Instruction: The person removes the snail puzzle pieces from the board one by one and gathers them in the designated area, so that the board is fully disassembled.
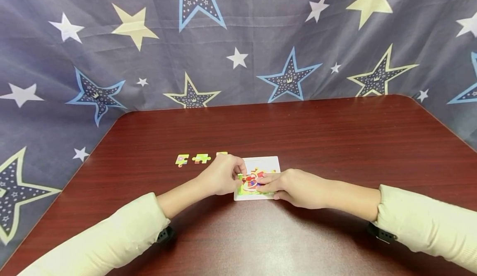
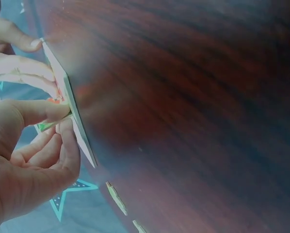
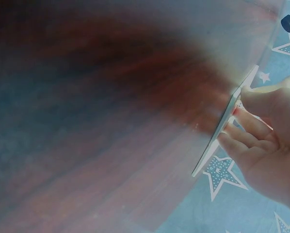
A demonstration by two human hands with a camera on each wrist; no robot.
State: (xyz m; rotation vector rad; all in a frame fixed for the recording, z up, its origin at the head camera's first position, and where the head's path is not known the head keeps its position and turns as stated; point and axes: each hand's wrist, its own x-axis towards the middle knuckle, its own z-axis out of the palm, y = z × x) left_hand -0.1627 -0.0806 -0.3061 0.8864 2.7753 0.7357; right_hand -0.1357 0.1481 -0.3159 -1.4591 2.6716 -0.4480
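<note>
A white puzzle tray (image 1: pixel 261 160) lies on the table, partly filled with a joined colourful picture (image 1: pixel 250 183) in red, yellow, purple and green. At its left side, my left hand (image 1: pixel 222 174) pinches a green puzzle piece (image 2: pixel 47 125) between thumb and fingers; the hand hides much of that piece. My right hand (image 1: pixel 298 187) rests its extended fingers on the picture from the right, with the thumb by the tray's front edge. In the right wrist view those fingers (image 3: pixel 251 127) touch the tray's upper face, and the picture is mostly out of sight.
Loose puzzle pieces lie left of the tray: one with a pink spot (image 1: pixel 182 159), a yellow-green one (image 1: pixel 202 158), and another (image 1: pixel 221 153) partly covered by my left hand. A star-patterned curtain (image 1: pixel 257 31) stands behind the dark red wooden table (image 1: pixel 335 143).
</note>
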